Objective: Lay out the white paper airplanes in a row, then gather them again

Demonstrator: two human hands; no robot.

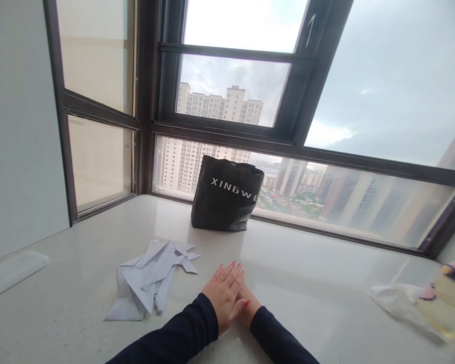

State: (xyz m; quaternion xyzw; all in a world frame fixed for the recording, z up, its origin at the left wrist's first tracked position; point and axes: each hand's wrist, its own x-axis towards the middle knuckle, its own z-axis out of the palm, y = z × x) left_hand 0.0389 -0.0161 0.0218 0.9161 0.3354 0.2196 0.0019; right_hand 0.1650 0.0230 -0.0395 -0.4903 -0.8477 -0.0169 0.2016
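ledge (311, 283): bag (223, 210), contents hidden; fingers (226, 275) overlapping

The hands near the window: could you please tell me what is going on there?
A person's left hand lies across their right hand over the white ledge, and no object shows in either. Folded papers lie in a pile to the left. Behind, a black bag stands by the window.

Left hand (220, 297) over right hand (249, 302). Paper pieces (147, 283) on ledge (311, 293), left of hands. Bag (223, 210) on ledge behind hands and paper, before window (300, 121). Buildings (233, 105) beyond window. Strip (17, 273) at far left, sheet (396, 302) at far right of ledge.
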